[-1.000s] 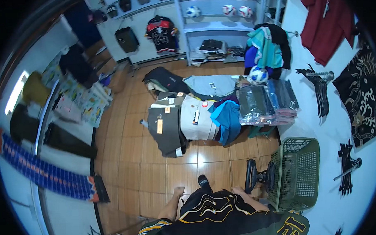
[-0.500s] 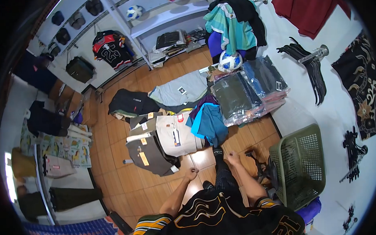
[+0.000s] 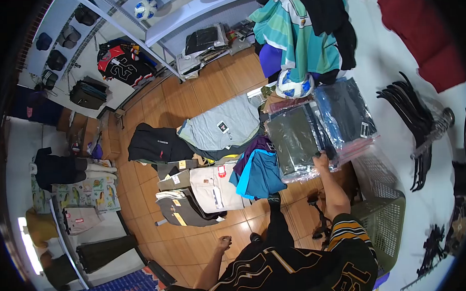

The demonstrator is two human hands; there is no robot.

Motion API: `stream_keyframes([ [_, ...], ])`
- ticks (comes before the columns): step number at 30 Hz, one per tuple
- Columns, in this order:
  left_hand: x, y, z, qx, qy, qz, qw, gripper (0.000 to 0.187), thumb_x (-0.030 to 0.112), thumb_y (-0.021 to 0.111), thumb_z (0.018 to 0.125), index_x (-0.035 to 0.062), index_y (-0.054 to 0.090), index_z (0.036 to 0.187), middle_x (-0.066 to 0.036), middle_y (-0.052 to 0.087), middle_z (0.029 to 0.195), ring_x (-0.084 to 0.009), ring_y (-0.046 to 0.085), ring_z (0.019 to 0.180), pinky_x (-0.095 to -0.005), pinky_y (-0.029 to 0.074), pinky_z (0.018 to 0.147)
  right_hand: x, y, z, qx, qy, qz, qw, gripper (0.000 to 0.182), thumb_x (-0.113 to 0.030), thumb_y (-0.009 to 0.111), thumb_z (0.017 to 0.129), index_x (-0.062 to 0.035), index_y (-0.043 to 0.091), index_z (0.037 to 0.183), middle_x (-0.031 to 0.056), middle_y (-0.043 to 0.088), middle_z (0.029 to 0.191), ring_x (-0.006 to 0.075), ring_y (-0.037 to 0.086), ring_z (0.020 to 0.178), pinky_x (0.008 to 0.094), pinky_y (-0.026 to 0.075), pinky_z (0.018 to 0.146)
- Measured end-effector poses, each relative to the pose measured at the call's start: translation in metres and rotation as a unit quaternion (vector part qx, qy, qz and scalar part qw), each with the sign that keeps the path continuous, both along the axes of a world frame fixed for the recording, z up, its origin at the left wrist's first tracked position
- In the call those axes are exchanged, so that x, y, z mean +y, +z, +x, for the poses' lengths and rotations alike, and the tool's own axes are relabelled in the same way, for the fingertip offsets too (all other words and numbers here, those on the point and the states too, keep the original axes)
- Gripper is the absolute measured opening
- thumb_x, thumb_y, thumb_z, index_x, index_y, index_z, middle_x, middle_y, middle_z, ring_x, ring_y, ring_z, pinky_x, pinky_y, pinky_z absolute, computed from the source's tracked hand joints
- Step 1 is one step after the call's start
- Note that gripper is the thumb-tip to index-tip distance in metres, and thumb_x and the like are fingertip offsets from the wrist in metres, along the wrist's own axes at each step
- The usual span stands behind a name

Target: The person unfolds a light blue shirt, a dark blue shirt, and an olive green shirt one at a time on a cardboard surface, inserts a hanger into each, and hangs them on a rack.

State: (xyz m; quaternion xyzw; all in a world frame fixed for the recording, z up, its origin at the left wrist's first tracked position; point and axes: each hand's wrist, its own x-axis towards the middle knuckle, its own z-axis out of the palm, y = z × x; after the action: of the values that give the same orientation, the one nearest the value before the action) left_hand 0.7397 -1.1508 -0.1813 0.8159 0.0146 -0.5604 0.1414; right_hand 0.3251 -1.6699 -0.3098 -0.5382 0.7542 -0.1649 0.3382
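right hand at the near edge of the bagged clothes

from my far place i look down through the head camera. my right hand [image 3: 322, 163] reaches forward and touches the near edge of the bagged clothes [image 3: 294, 138]. its fingers are bent at the shiny plastic, but i cannot tell if they pinch it or only press on it. the top bag there shows dark green cloth, and just beside it lies a blue bag [image 3: 344, 111] with a small label. my left hand [image 3: 224, 243] hangs above the tile floor [image 3: 183, 252], well apart from the clothes, with the fingers loosely curled; if the tips meet, i cannot tell.

beside the bagged clothes, on the side of my left hand, is the folded blue garment [image 3: 262, 172]. it touches the beige trousers [image 3: 206, 185], which carry a red tag, and next to these are the dark grey trousers [image 3: 186, 214]. farther away lie the light grey shirt [image 3: 232, 120] and the black garment [image 3: 158, 143]. the ball [image 3: 294, 84] sits just behind the bagged clothes, below the teal shirt [image 3: 295, 30]. the green basket [image 3: 392, 227] is near my right arm, and black hangers [image 3: 409, 116] hang on the wall.
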Motion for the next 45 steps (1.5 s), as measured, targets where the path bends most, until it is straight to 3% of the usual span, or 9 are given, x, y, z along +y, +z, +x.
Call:
stream_keyframes([
  [5, -0.079, 0.006, -0.005, -0.009, 0.003, -0.065, 0.998, 0.045, 0.037, 0.067, 0.100, 0.0023, 0.065, 0.128, -0.012, 0.073, 0.116, -0.0224, 0.073, 0.102, -0.0358, 0.057, 0.077, -0.017, -0.051, 0.007, 0.158, 0.008, -0.004, 0.987, 0.070, -0.026, 0.083, 0.072, 0.0001, 0.053, 0.130, 0.0266, 0.068, 0.119, 0.0439, 0.064, 0.118, 0.0479, 0.050, 0.107],
  [9, -0.114, 0.010, -0.008, -0.010, -0.011, -0.115, 0.993, 0.046, 0.037, 0.068, 0.099, 0.0015, 0.065, 0.128, -0.013, 0.073, 0.115, -0.0229, 0.073, 0.101, -0.0348, 0.057, 0.076, -0.012, 0.029, 0.034, 0.255, 0.015, 0.079, 0.964, 0.057, -0.026, 0.079, 0.079, -0.0066, 0.057, 0.128, 0.0196, 0.070, 0.118, 0.0426, 0.066, 0.116, 0.0570, 0.051, 0.103],
  [25, -0.044, -0.001, -0.023, -0.017, 0.076, -0.154, 0.985, 0.037, 0.032, 0.068, 0.098, 0.0039, 0.069, 0.122, -0.010, 0.074, 0.106, -0.0201, 0.073, 0.089, -0.0322, 0.056, 0.065, 0.013, 0.189, 0.109, 0.037, 0.119, -0.048, 0.991, 0.047, -0.020, 0.064, 0.087, 0.0090, 0.060, 0.124, 0.0360, 0.068, 0.114, 0.0522, 0.064, 0.113, 0.0535, 0.051, 0.099],
  [29, -0.017, -0.003, -0.026, 0.015, 0.128, -0.195, 0.972, 0.035, 0.029, 0.066, 0.100, 0.0065, 0.067, 0.126, -0.009, 0.073, 0.111, -0.0210, 0.072, 0.099, -0.0340, 0.056, 0.071, 0.070, 0.244, 0.165, -0.079, 0.159, -0.070, 0.982, 0.047, -0.019, 0.065, 0.086, 0.0119, 0.061, 0.122, 0.0369, 0.067, 0.116, 0.0518, 0.064, 0.114, 0.0517, 0.049, 0.101],
  [35, 0.025, 0.061, -0.027, 0.233, 0.240, -0.240, 0.911, 0.070, 0.054, 0.052, 0.106, 0.0009, 0.045, 0.152, -0.017, 0.060, 0.144, -0.0304, 0.060, 0.131, -0.0413, 0.053, 0.105, 0.206, 0.288, 0.261, -0.271, 0.253, 0.027, 0.928, 0.035, -0.009, 0.059, 0.087, 0.0092, 0.066, 0.116, 0.0153, 0.072, 0.107, 0.0243, 0.065, 0.100, 0.0369, 0.050, 0.092],
  [38, 0.074, 0.083, -0.020, 0.457, 0.377, -0.357, 0.722, 0.087, 0.067, 0.044, 0.103, -0.0040, 0.041, 0.154, -0.019, 0.056, 0.147, -0.0317, 0.058, 0.133, -0.0410, 0.051, 0.109, 0.286, 0.318, 0.306, -0.305, 0.314, 0.152, 0.886, 0.046, -0.008, 0.059, 0.085, 0.0093, 0.062, 0.127, 0.0109, 0.069, 0.106, 0.0190, 0.062, 0.096, 0.0322, 0.049, 0.089],
  [40, 0.119, 0.097, -0.018, 0.400, 0.408, -0.413, 0.710, 0.086, 0.065, 0.048, 0.103, -0.0046, 0.042, 0.152, -0.019, 0.055, 0.149, -0.0306, 0.059, 0.132, -0.0395, 0.051, 0.110, 0.353, 0.369, 0.331, -0.306, 0.354, 0.187, 0.864, 0.057, -0.007, 0.058, 0.085, 0.0124, 0.055, 0.139, 0.0111, 0.068, 0.108, 0.0187, 0.061, 0.097, 0.0306, 0.049, 0.088],
  [43, 0.195, 0.102, -0.023, 0.245, 0.445, -0.472, 0.720, 0.072, 0.047, 0.065, 0.101, -0.0030, 0.045, 0.150, -0.019, 0.059, 0.143, -0.0276, 0.063, 0.124, -0.0412, 0.057, 0.101, 0.421, 0.337, 0.365, -0.339, 0.455, 0.234, 0.789, 0.049, -0.010, 0.060, 0.087, 0.0078, 0.059, 0.133, 0.0081, 0.065, 0.095, 0.0159, 0.060, 0.084, 0.0325, 0.050, 0.073],
  [45, 0.254, 0.105, -0.026, 0.119, 0.484, -0.483, 0.719, 0.074, 0.039, 0.072, 0.098, -0.0034, 0.043, 0.151, -0.021, 0.062, 0.136, -0.0281, 0.067, 0.118, -0.0415, 0.062, 0.092, 0.469, 0.322, 0.389, -0.333, 0.539, 0.225, 0.740, 0.051, -0.009, 0.060, 0.088, 0.0112, 0.057, 0.135, 0.0134, 0.067, 0.109, 0.0185, 0.062, 0.096, 0.0310, 0.050, 0.082],
])
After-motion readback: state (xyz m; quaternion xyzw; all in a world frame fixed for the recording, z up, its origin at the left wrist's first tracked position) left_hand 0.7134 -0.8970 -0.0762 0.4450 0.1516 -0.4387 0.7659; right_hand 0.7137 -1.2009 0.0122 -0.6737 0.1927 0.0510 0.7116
